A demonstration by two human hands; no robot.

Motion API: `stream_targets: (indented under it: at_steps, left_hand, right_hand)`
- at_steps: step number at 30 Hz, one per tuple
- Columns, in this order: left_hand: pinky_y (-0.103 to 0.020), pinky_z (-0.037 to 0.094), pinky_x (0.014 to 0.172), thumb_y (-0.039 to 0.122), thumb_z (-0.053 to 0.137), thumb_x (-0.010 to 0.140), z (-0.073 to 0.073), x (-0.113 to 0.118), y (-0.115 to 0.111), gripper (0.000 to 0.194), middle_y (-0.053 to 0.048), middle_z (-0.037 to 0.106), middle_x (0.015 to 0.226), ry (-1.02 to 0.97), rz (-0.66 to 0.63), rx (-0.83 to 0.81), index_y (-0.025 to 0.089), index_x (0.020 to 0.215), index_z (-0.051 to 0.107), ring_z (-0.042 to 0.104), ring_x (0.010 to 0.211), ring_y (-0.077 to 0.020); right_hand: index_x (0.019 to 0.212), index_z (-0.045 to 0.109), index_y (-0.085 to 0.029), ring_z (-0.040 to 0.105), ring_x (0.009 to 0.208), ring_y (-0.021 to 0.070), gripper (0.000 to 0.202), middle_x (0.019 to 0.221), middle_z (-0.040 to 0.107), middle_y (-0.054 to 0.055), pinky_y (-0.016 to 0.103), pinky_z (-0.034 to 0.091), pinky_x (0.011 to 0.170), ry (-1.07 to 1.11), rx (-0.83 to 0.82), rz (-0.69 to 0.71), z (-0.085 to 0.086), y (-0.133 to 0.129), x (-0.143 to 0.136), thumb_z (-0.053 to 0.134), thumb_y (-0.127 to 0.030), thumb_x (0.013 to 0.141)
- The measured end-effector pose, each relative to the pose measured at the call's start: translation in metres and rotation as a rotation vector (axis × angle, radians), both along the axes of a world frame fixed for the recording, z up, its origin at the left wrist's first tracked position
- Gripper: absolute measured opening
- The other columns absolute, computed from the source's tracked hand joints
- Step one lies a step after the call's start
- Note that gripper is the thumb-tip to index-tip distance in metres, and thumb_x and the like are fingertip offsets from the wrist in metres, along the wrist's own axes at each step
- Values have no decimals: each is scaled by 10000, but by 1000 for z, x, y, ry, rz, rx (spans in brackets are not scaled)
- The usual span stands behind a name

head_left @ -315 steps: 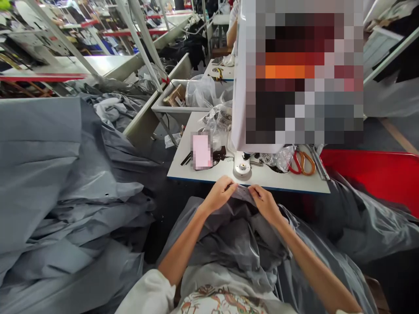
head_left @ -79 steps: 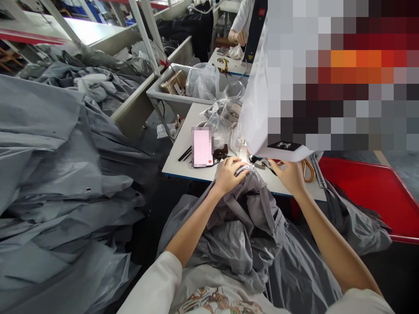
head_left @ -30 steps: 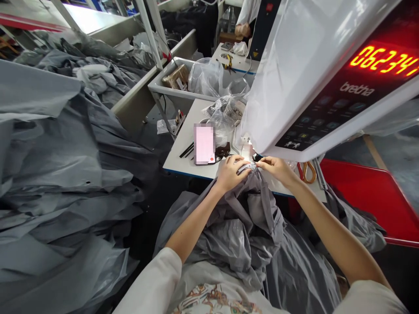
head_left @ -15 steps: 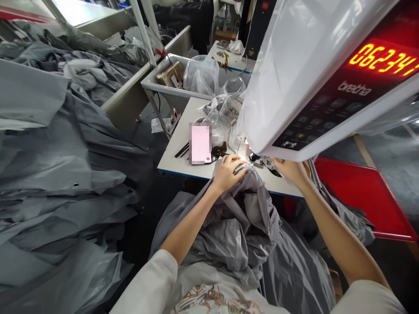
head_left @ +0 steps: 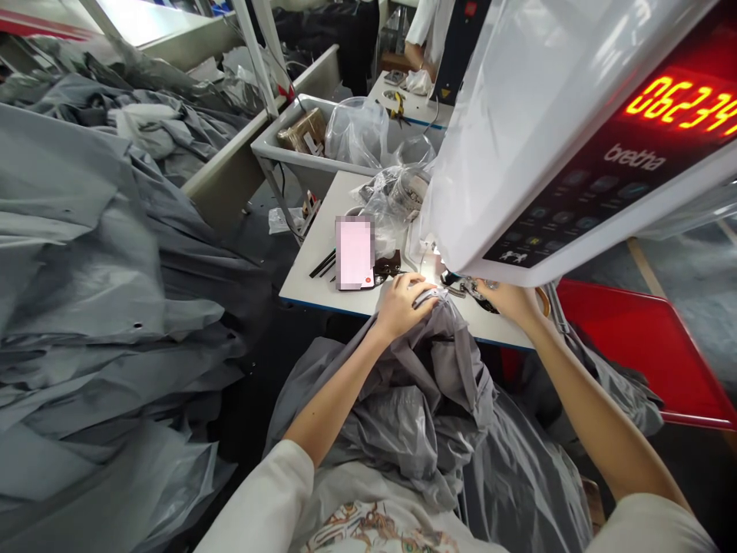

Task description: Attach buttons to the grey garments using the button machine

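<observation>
My left hand grips the upper edge of a grey garment at the front of a white table. The rest of the fabric hangs in folds over my lap. My right hand is at a pile of small metal fasteners on the right of the table, fingers bent together; what they pinch is too small to make out. Above both hands looms a white machine with a red digit display, its lit working point just beyond my left fingertips.
A phone lies left of my hands, beside dark sticks and clear bags of small parts. Grey fabric is heaped at left. A grey bin stands behind the table, a red tray at right. Someone's arm shows far back.
The view has shifted slightly. Both hands stay in nearly the same places on the garment and at the fasteners. Another person's arm has appeared at the far table.
</observation>
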State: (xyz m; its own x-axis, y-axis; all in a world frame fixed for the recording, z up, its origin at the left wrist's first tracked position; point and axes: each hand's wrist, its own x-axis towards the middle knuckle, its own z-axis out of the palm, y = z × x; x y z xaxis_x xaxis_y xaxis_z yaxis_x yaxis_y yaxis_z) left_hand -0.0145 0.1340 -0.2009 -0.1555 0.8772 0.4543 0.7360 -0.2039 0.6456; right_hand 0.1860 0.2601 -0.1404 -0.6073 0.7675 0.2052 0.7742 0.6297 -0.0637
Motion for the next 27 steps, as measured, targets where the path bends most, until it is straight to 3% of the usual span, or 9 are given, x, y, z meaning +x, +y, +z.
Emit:
stream_targets:
  at_steps: [3, 16, 22, 27]
  left_hand:
    - [-333, 424, 978, 368, 583, 872, 1, 0, 0, 234, -49, 575, 1131, 1, 1, 3, 250, 1061, 654, 517, 1083, -190]
    - [-333, 415, 988, 358, 571, 880, -2, 1, 0, 230, -45, 571, 1130, 0, 6, 6, 247, 1064, 654, 510, 1088, -190]
    - [-328, 418, 983, 358, 569, 880, -1, 1, 0, 230, -47, 571, 1129, 8, 7, 4, 249, 1064, 655, 513, 1091, -189]
    - [-331, 418, 985, 363, 575, 876, 0, 1, 0, 229, -46, 574, 1132, 8, 3, -6, 258, 1063, 655, 508, 1104, -193]
  right_hand:
    - [847, 690, -187, 612, 793, 274, 235, 744, 685, 86, 355, 439, 770, 71, 20, -47, -3, 2, 2, 511, -323, 778]
    - [742, 663, -172, 604, 710, 213, 190, 680, 657, 58, 313, 459, 740, 126, -26, 25, -12, 5, 1, 503, -274, 746]
    - [820, 703, -179, 624, 752, 224, 232, 738, 688, 53, 333, 467, 763, 161, -100, 48, -5, 4, 1, 497, -258, 747]
    - [859, 714, -185, 637, 804, 224, 233, 838, 712, 52, 337, 483, 768, 371, -240, 28, 9, -19, -10, 530, -295, 767]
